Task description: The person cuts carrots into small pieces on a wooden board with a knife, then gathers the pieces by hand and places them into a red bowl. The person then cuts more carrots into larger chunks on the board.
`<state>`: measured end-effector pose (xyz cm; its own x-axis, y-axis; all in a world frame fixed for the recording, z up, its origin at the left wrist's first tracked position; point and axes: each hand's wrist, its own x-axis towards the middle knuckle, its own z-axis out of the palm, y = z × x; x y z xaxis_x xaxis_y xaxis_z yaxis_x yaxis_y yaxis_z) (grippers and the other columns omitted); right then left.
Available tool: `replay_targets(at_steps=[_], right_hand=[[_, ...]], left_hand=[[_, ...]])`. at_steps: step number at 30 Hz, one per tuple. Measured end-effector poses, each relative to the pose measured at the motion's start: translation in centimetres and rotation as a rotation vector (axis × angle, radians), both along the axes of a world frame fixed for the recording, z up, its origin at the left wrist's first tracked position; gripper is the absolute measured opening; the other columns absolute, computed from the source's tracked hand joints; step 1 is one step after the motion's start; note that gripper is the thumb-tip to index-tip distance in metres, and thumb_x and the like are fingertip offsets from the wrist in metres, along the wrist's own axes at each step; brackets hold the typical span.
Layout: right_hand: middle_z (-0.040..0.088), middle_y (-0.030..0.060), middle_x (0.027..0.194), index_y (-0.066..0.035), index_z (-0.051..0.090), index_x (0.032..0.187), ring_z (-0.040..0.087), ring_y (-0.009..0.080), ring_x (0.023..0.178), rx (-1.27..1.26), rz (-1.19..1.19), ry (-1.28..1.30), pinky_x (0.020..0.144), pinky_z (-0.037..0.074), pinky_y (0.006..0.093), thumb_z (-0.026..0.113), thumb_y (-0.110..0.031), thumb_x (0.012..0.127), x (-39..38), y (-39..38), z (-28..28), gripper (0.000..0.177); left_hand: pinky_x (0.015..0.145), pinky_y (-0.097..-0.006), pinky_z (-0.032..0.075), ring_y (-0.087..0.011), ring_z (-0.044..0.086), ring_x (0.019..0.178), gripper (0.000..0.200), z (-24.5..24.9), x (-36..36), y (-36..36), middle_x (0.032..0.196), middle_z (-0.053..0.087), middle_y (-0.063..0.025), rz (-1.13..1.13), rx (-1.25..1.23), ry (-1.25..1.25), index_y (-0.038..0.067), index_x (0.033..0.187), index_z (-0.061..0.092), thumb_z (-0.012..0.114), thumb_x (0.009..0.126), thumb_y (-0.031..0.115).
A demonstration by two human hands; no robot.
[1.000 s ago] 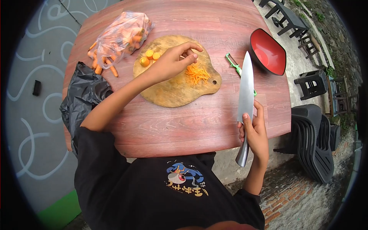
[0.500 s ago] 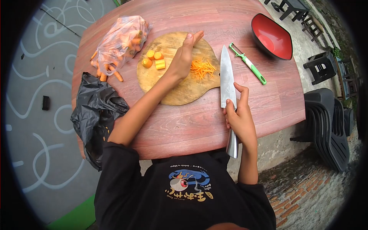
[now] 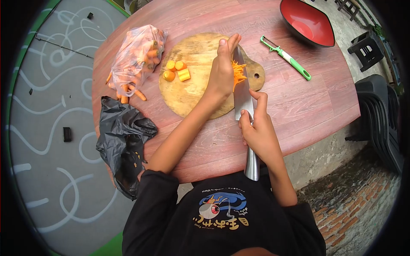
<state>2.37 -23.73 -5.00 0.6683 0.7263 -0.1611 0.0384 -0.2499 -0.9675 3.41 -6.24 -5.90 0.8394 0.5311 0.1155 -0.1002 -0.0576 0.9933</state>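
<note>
My right hand (image 3: pixel 259 132) is wrapped round the steel handle of a chef's knife (image 3: pixel 243 101), its forefinger stretched along the back of the blade. The blade lies over the right part of a round wooden cutting board (image 3: pixel 188 49). Carrot shreds (image 3: pixel 239 76) are gathered in a pile on the blade side. Against their left side my left hand (image 3: pixel 222 70) stands on edge, fingers straight and held together, with nothing gripped. Several carrot chunks (image 3: pixel 183 75) sit on the board's left half. How far the blade reaches under the shreds is hidden.
A clear plastic bag of carrots (image 3: pixel 139 55) lies left of the board, above a crumpled black plastic bag (image 3: pixel 121 136). To the right are a green-handled peeler (image 3: pixel 292 66) and a red bowl (image 3: pixel 309 25) with a black outside. Stacked dark chairs (image 3: pixel 376 115) stand beyond the wooden table (image 3: pixel 316 113).
The knife has moved left from the board's right edge up to the carrot shreds. My left hand has come right against the pile, which is now bunched together. The camera view has shifted slightly.
</note>
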Motion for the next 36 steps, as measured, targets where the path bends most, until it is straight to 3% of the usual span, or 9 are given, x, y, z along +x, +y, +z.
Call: replay_targets(at_steps=[4, 7, 10, 12, 16, 18, 25, 29, 36], right_hand=[[0.058, 0.0416, 0.124, 0.002, 0.03, 0.142, 0.064, 0.0549, 0.105, 0.032, 0.016, -0.018, 0.089, 0.05, 0.0515, 0.049, -0.001, 0.099, -0.6, 0.8, -0.5, 0.047], [0.064, 0.0356, 0.108, 0.001, 0.031, 0.141, 0.07, 0.0474, 0.086, 0.053, 0.018, -0.002, 0.077, 0.054, 0.0492, 0.05, -0.001, 0.099, -0.5, 0.9, 0.2, 0.046], [0.065, 0.0235, 0.087, -0.002, 0.033, 0.139, 0.067, 0.0315, 0.061, -0.001, 0.044, 0.161, 0.057, 0.053, 0.043, 0.05, -0.001, 0.099, -0.2, 0.8, 2.1, 0.044], [0.056, 0.004, 0.075, -0.007, 0.031, 0.141, 0.049, 0.0075, 0.048, 0.064, 0.044, 0.206, 0.041, 0.042, 0.0252, 0.049, -0.005, 0.103, -0.5, 0.6, 1.7, 0.042], [0.056, 0.0044, 0.076, -0.008, 0.032, 0.14, 0.049, 0.0069, 0.048, 0.088, 0.077, 0.211, 0.041, 0.041, 0.0247, 0.05, -0.006, 0.104, -0.6, 0.7, 2.5, 0.041], [0.058, 0.0103, 0.07, -0.003, 0.034, 0.134, 0.056, 0.0151, 0.048, 0.123, 0.092, 0.19, 0.042, 0.045, 0.0342, 0.052, -0.004, 0.1, -0.5, 0.9, 2.8, 0.038], [0.056, 0.0056, 0.078, -0.011, 0.03, 0.126, 0.047, 0.0063, 0.048, 0.191, 0.049, 0.258, 0.04, 0.041, 0.024, 0.054, -0.006, 0.104, 1.3, 1.3, 6.0, 0.033], [0.058, 0.0084, 0.078, -0.01, 0.029, 0.123, 0.052, 0.0095, 0.047, 0.237, -0.012, 0.162, 0.039, 0.043, 0.0277, 0.055, -0.004, 0.1, 4.7, 0.4, 8.6, 0.035], [0.058, 0.0049, 0.078, -0.014, 0.033, 0.119, 0.046, 0.0055, 0.05, 0.289, -0.11, 0.082, 0.041, 0.037, 0.0232, 0.064, -0.006, 0.098, 15.1, -2.6, 9.0, 0.038]], left_hand=[[0.124, -0.0411, 0.024, -0.0388, 0.036, 0.151, 0.083, 0.3, 0.0, -0.8, 0.154, 0.045, -0.0305, 0.097, 0.219, -0.001, -0.013, 0.148, 0.044, 0.017, 0.11, 0.055], [0.124, -0.0438, 0.026, -0.0439, 0.036, 0.149, 0.071, 0.4, 0.0, -1.0, 0.153, 0.045, -0.032, 0.129, 0.412, 0.057, -0.014, 0.144, 0.047, 0.028, 0.111, 0.046], [0.123, -0.0466, 0.027, -0.0474, 0.035, 0.148, 0.06, -0.3, 0.3, -1.0, 0.151, 0.047, -0.0326, 0.141, 0.699, 0.085, -0.014, 0.142, 0.049, 0.038, 0.11, 0.035], [0.124, -0.0466, 0.027, -0.046, 0.034, 0.149, 0.056, 0.1, 0.1, -1.1, 0.153, 0.046, -0.0305, 0.142, 0.784, 0.126, -0.012, 0.143, 0.05, 0.039, 0.11, 0.032], [0.124, -0.0467, 0.027, -0.0444, 0.034, 0.15, 0.051, 1.3, -0.6, -0.5, 0.153, 0.047, -0.0281, 0.153, 0.905, 0.171, -0.009, 0.143, 0.052, 0.041, 0.11, 0.029], [0.124, -0.047, 0.027, -0.0445, 0.035, 0.149, 0.051, 1.7, -0.7, 0.1, 0.153, 0.048, -0.028, 0.16, 0.918, 0.162, -0.009, 0.142, 0.053, 0.041, 0.11, 0.029], [0.12, -0.0511, 0.033, -0.0487, 0.047, 0.138, 0.045, 4.5, 2.2, 0.9, 0.136, 0.06, -0.0313, 0.148, 1.116, 0.015, -0.012, 0.126, 0.061, 0.043, 0.108, 0.024], [0.12, -0.0515, 0.033, -0.0471, 0.045, 0.14, 0.045, 7.1, 7.7, 0.4, 0.138, 0.06, -0.0283, 0.074, 1.197, 0.011, -0.007, 0.129, 0.061, 0.04, 0.109, 0.027], [0.104, -0.0538, 0.045, -0.0452, 0.064, 0.112, 0.044, 7.6, 20.2, -2.4, 0.102, 0.073, -0.0217, -0.052, 1.309, -0.163, -0.004, 0.092, 0.073, 0.043, 0.104, 0.025]])
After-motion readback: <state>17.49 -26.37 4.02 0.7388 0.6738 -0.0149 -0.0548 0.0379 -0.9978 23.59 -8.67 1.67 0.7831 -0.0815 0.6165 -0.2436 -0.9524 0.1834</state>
